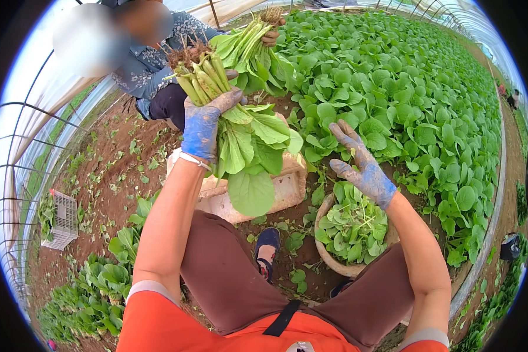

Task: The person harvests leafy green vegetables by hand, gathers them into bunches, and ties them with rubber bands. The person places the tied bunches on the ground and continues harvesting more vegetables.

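My left hand (204, 126), in a muddy blue-coated glove, is closed round a bunch of leafy greens (253, 144). Its muddy roots point up and away, while the broad leaves hang down to the right. Under those leaves stands a dirty white foam box (234, 202), partly hidden. My right hand (364, 167), gloved the same way, is open with its fingers apart and holds nothing. Just below it sits a round basin (322, 234) of small loose greens (353, 226).
A co-worker in a patterned sleeve (188, 32) holds another rooted bunch (246, 50) ahead. Dense growing greens (393, 88) fill the right side. Harvested bunches (100, 287) lie at lower left, near a plastic crate (67, 220). A plastic-covered tunnel frame (23, 141) curves alongside.
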Demonstrator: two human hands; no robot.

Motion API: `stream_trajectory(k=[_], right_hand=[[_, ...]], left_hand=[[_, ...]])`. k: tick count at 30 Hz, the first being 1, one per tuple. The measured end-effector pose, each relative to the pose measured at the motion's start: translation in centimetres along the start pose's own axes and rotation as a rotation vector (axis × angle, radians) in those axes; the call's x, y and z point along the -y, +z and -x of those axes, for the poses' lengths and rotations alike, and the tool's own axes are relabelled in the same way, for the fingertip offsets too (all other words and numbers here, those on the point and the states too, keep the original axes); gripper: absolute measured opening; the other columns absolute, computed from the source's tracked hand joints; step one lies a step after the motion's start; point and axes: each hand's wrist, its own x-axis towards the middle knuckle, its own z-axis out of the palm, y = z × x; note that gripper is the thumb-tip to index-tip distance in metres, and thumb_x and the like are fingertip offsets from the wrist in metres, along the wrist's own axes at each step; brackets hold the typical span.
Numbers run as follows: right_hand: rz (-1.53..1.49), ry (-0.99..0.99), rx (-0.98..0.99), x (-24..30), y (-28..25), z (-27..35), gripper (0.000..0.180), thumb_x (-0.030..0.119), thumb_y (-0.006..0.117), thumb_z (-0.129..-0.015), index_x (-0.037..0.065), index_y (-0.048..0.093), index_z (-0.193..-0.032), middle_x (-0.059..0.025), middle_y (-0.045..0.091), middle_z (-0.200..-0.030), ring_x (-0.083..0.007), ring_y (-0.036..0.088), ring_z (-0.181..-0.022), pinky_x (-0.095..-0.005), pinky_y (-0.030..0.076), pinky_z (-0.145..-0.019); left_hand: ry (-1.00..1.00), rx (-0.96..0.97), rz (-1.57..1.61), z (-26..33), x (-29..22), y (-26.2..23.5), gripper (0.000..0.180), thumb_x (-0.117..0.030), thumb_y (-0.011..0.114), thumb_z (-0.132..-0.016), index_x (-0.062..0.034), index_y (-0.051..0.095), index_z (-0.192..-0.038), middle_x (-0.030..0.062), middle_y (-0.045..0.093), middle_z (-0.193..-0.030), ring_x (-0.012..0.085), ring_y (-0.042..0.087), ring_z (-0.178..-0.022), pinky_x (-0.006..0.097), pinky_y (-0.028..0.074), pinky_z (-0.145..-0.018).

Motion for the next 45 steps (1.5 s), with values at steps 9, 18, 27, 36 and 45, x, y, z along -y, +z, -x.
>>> stream_trajectory(k=[9, 18, 27, 36, 45], right_hand=[[0.124, -0.080, -0.108, -3.6, -1.2, -9.9, 0.099, 0.042, 0.075, -0.078, 0.014, 0.014, -0.152, -0.0174, 0.020, -0.154, -0.0296, 0.019, -0.143, -0.0410, 0.020, -0.116], [0.267, -0.325, -0.389, -2.5, -0.1, -26.5, 0.116, 0.042, 0.086, -0.065, 0.001, 0.015, -0.149, -0.0219, 0.026, -0.150, -0.0306, 0.027, -0.139, -0.0401, 0.026, -0.114], [-0.262, -0.269, -0.013, -3.6, 3.6, -29.6, 0.076, 0.032, 0.077, -0.080, 0.005, 0.037, -0.139, -0.0113, 0.047, -0.134, -0.0190, 0.043, -0.124, -0.0315, 0.035, -0.106], [-0.330, -0.084, 0.096, -1.7, 3.7, -22.2, 0.063, 0.033, 0.074, -0.082, -0.003, 0.049, -0.127, -0.0082, 0.059, -0.120, -0.0140, 0.054, -0.107, -0.0294, 0.044, -0.095], [-0.238, -0.103, 0.158, 3.4, 1.5, -12.4, 0.080, 0.031, 0.085, -0.069, 0.001, 0.046, -0.132, -0.0096, 0.058, -0.123, -0.0169, 0.055, -0.110, -0.0324, 0.044, -0.099]], left_hand=[[0.237, -0.021, -1.016, -9.2, -6.6, -13.8, 0.052, -0.014, 0.081, -0.073, -0.0038, 0.059, -0.118, 0.0050, 0.068, -0.102, 0.0123, 0.064, -0.090, 0.028, 0.051, -0.082], [0.234, 0.206, -0.652, -16.0, 0.1, -10.9, 0.058, -0.015, 0.086, -0.068, -0.0036, 0.057, -0.117, 0.0054, 0.067, -0.105, 0.0115, 0.062, -0.092, 0.029, 0.052, -0.081], [0.315, 0.307, -0.558, -15.3, 6.9, -3.7, 0.088, -0.014, 0.089, -0.063, -0.0005, 0.039, -0.134, 0.0104, 0.059, -0.121, 0.0154, 0.059, -0.105, 0.032, 0.052, -0.089], [0.168, 0.311, -0.280, -8.7, 7.1, -1.8, 0.070, -0.010, 0.085, -0.069, -0.0007, 0.047, -0.127, 0.0078, 0.062, -0.116, 0.0154, 0.060, -0.104, 0.031, 0.050, -0.092], [-0.013, 0.365, -0.220, 0.3, 1.7, 1.3, 0.070, -0.006, 0.088, -0.063, -0.0024, 0.052, -0.122, 0.0066, 0.062, -0.116, 0.0131, 0.059, -0.103, 0.030, 0.051, -0.089]])
